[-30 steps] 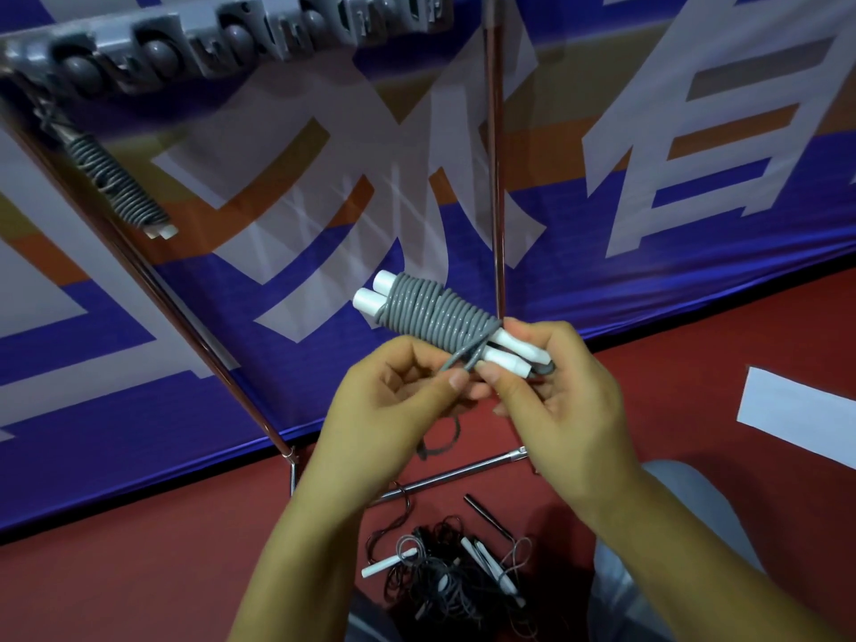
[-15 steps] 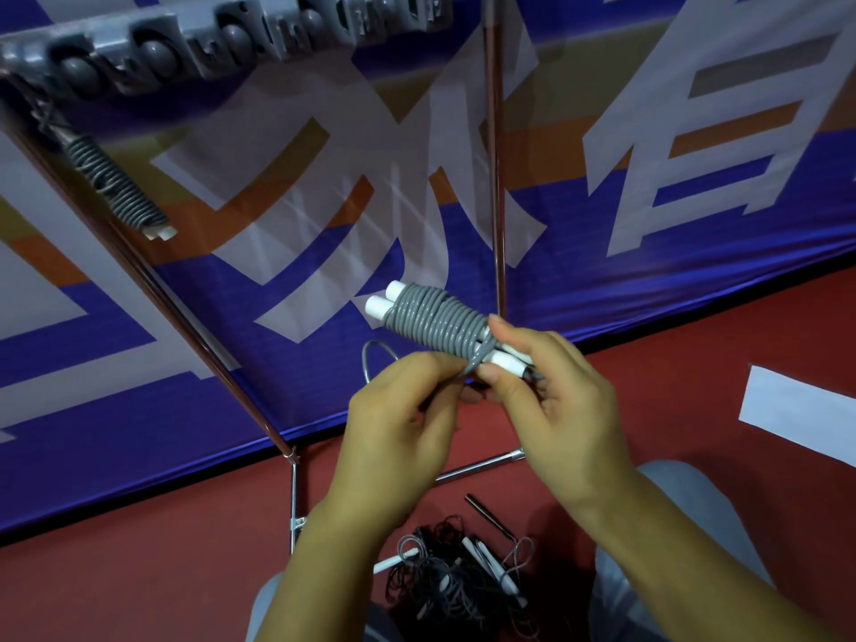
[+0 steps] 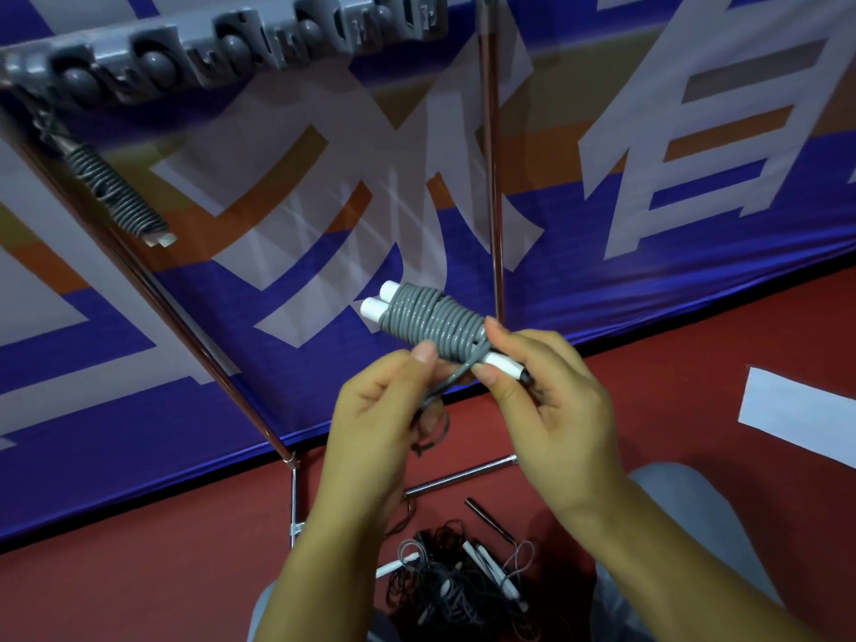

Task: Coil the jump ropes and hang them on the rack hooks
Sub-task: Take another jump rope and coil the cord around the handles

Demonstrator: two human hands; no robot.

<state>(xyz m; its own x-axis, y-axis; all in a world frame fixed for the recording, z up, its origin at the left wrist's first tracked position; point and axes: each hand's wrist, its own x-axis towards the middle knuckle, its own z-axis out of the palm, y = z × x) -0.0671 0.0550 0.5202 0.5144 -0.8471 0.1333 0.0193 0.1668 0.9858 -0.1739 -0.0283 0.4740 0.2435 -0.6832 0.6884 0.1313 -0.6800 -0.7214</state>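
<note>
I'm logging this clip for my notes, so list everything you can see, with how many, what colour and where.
Coiled jump rope: one, grey cord, white handles, held in both hands at centre.
Hung jump rope: one, grey, hanging from the rack, upper left.
Hook rail: one, grey, along the top.
Rack poles: several, metal, across left and centre.
Loose ropes: tangled pile, black and grey, on the floor below.
Banner: one, blue, white and orange, behind the rack.
Floor: red.
Paper: one, white, right floor.
Left hand: pinches the cord end.
Right hand: grips the bundle.
</note>
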